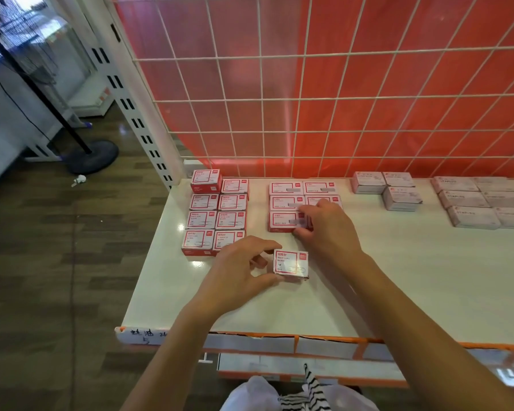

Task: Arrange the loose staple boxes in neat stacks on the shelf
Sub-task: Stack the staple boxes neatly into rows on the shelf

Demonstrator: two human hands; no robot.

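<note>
A loose red-and-white staple box [290, 264] lies on the white shelf [413, 277], near the front middle. My left hand [244, 268] pinches its left end between thumb and fingers. My right hand [324, 225] rests on the front right corner of a two-column block of red-and-white boxes [285, 203], its fingers curled on the front box and hiding part of that block. To the left stands another two-column block of boxes [215, 213], several rows deep, with one more box stacked on its back left corner [206, 180].
Pale pink boxes sit in groups at the back right [386, 189] and far right [481, 203]. A white wire grid [309, 99] over a red panel backs the shelf. The shelf's front edge carries an orange strip [279, 336]. A fan stand base [92, 157] is on the floor to the left.
</note>
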